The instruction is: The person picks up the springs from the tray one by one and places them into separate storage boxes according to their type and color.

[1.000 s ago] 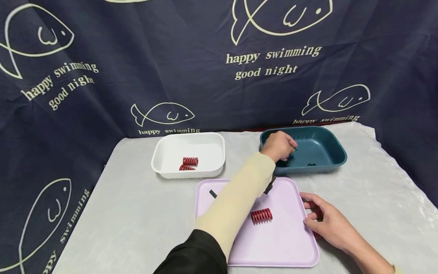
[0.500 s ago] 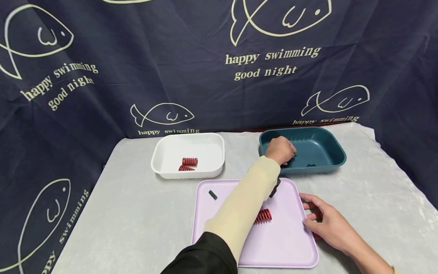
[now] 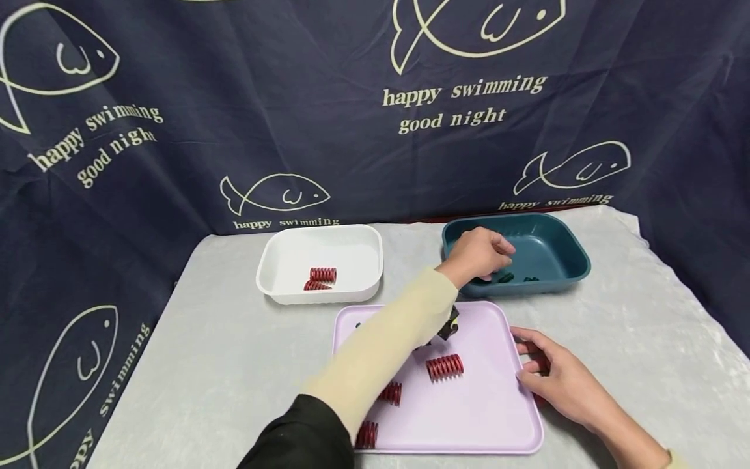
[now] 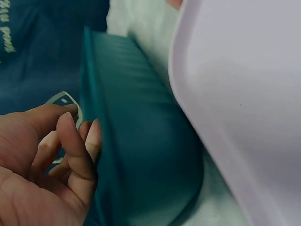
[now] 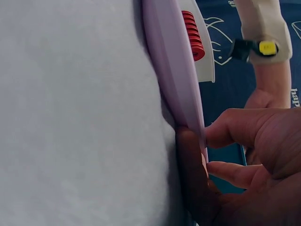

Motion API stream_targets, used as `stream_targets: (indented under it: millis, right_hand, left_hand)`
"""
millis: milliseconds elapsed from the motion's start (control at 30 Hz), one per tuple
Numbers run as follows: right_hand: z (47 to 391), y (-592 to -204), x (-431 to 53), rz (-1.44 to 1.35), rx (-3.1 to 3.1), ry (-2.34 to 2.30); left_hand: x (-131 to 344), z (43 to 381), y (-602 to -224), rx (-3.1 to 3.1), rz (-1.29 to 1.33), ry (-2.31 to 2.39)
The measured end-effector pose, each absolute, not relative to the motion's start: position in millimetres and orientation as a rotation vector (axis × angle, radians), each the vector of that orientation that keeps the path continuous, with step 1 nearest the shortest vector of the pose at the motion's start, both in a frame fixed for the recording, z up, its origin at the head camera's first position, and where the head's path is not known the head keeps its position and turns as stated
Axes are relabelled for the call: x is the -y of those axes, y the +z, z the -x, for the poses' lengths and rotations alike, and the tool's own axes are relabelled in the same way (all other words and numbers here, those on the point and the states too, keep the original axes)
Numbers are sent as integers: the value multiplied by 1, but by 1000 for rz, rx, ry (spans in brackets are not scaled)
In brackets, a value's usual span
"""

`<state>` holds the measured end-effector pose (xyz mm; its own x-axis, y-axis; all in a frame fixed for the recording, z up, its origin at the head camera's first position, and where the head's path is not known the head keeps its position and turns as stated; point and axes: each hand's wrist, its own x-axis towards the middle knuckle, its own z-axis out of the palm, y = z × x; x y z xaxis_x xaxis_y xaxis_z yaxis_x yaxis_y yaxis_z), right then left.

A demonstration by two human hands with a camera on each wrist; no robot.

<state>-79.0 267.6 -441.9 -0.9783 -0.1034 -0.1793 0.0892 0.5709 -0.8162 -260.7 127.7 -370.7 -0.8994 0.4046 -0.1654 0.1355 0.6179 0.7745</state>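
Note:
My left hand (image 3: 479,253) is over the left part of the teal bin (image 3: 577,267), fingers loosely bent with nothing between them; in the left wrist view the fingers (image 4: 77,155) rise beside the bin's wall. Just below the hand in the bin lies a small dark green spring (image 3: 506,278), with another green spring (image 3: 530,279) to its right. My right hand (image 3: 559,374) grips the right edge of the lilac tray (image 3: 469,423), thumb and fingers on either side of the rim. Red springs lie on the tray: one (image 3: 445,368) in the middle, two partly behind my left sleeve.
Left of the teal bin stands a white bin (image 3: 319,298) holding two red springs (image 3: 323,275). The end of a green spring (image 3: 359,325) shows at the tray's far left, mostly hidden by my left sleeve (image 3: 375,345). A dark printed curtain (image 3: 351,117) hangs behind the table.
My left hand dipped into the teal bin and let go of a green spring, which now lies there. The hand has risen slightly with fingers loosened. The right hand stays on the tray.

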Motion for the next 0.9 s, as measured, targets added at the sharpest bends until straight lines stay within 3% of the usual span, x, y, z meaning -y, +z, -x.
stream_targets:
  millis: [333, 900]
  right_hand:
    - [78, -442, -269, 32, -2622, -1326]
    - [76, -440, -269, 74, -2654, -1378]
  left_hand:
    - [-59, 250, -349, -2341, -782, 1302]
    - [28, 226, -383, -2320, -762, 1181]
